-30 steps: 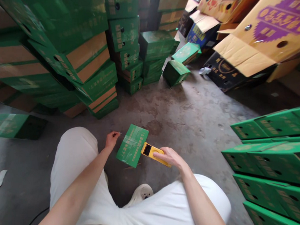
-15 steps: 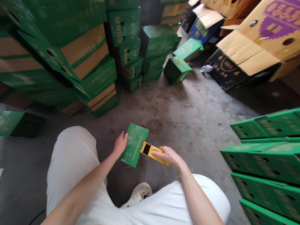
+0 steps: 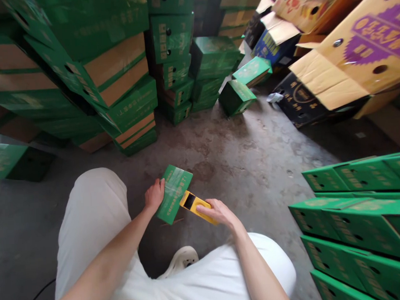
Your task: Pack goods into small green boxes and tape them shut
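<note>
Between my knees is a green cardboard box (image 3: 175, 192), tilted in view, with gold printing and a shiny strip of clear tape across its top face. Fingers of my left hand (image 3: 155, 195) close on its left edge. My right hand (image 3: 218, 211) grips a yellow handheld tool (image 3: 199, 207) with a black panel near its far end, the thumb lying along its top. That far end meets or overlaps the box's right edge; whether they touch I cannot tell. The undersides of the box and the tool are hidden.
Stacked green boxes (image 3: 128, 111) rise ahead on the left. Two loose green boxes (image 3: 236, 97) sit on the concrete floor (image 3: 233, 153). Open black and tan cartons (image 3: 303, 98) lie at upper right, and rows of green boxes (image 3: 350, 219) stand at right.
Both hands, the green box and the yellow tool appear slightly further left, while the view has shifted a little. Both holds are unchanged.
</note>
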Available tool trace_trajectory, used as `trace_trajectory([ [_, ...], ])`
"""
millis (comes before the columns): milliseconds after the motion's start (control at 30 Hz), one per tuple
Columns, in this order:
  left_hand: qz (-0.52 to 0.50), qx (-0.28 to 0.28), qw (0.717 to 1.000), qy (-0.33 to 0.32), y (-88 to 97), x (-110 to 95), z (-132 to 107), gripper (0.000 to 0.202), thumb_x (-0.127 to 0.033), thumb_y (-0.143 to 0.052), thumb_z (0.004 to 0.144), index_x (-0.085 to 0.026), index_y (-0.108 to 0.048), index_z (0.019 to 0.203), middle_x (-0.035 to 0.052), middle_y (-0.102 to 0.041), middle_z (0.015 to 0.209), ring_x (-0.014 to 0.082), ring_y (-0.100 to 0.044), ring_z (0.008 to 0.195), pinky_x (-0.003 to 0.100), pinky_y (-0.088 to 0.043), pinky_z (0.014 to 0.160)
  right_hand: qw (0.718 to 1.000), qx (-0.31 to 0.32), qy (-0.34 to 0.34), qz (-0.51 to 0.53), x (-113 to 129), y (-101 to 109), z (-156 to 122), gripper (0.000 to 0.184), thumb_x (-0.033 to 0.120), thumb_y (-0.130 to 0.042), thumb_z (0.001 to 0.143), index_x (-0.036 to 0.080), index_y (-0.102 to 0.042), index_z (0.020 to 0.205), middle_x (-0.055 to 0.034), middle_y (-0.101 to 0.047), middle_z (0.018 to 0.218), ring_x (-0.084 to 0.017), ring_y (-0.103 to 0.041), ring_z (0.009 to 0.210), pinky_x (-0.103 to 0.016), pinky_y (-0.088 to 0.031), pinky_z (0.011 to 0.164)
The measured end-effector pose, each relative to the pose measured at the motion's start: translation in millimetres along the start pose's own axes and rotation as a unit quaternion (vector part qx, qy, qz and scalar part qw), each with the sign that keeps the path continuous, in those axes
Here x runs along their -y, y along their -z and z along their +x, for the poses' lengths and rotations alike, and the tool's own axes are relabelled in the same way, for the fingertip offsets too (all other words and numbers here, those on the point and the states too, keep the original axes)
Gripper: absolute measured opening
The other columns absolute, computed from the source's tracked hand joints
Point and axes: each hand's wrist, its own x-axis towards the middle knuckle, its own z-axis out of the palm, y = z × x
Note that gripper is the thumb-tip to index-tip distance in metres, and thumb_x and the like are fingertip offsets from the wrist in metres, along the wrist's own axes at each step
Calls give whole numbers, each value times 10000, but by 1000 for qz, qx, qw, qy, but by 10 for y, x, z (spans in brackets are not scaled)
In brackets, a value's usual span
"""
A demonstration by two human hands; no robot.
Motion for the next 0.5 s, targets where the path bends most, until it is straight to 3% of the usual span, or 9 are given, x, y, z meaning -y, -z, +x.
trace_trajectory([
  [67, -18, -8, 1000, 11, 57, 117, 104, 593, -544, -226, 1082, -193, -659, 1286, 181, -769, 1032, 343, -743, 1016, 431, -541, 873, 1000, -15, 24, 4, 110, -48, 75, 582, 725, -548, 908, 171, -725, 894, -44, -704, 802, -167, -618, 719, -241, -315, 572],
  [167, -63, -73, 995, 12, 121, 278, 260, 581, -511, -261, 1077, -167, -622, 1377, 201, -726, 1227, 350, -682, 1178, 467, -509, 1003, 998, -27, 55, 4, 301, -90, 227, 592, 728, -547, 915, 168, -735, 889, -49, -700, 779, -168, -622, 709, -240, -317, 575],
  [267, -123, -119, 985, -39, 143, 341, 355, 619, -521, -289, 1063, -128, -569, 1450, 197, -576, 1488, 320, -485, 1440, 465, -343, 1213, 998, -17, 64, 16, 447, -89, 362, 619, 758, -561, 895, 168, -749, 898, -57, -709, 786, -174, -632, 707, -239, -327, 567],
  [333, -178, -68, 981, -44, 147, 325, 391, 697, -623, -335, 1029, -161, -493, 1527, 165, -450, 1611, 311, -333, 1543, 475, -242, 1272, 998, -8, 61, 26, 510, -103, 440, 628, 771, -578, 878, 173, -759, 938, -67, -728, 828, -187, -649, 734, -238, -341, 570],
  [433, -219, 26, 975, 12, 159, 266, 453, 915, -785, -480, 904, -209, -364, 1606, 167, -277, 1698, 360, -166, 1593, 556, -189, 1275, 997, -17, 64, 31, 581, -183, 554, 646, 788, -582, 870, 179, -761, 989, -77, -745, 883, -202, -668, 781, -237, -349, 582],
  [500, -210, 45, 976, 33, 175, 233, 503, 1002, -815, -529, 855, -201, -325, 1620, 198, -222, 1708, 384, -124, 1594, 588, -178, 1265, 996, -25, 80, 35, 611, -250, 619, 655, 794, -566, 879, 177, -755, 993, -78, -743, 891, -204, -673, 804, -234, -344, 587],
])
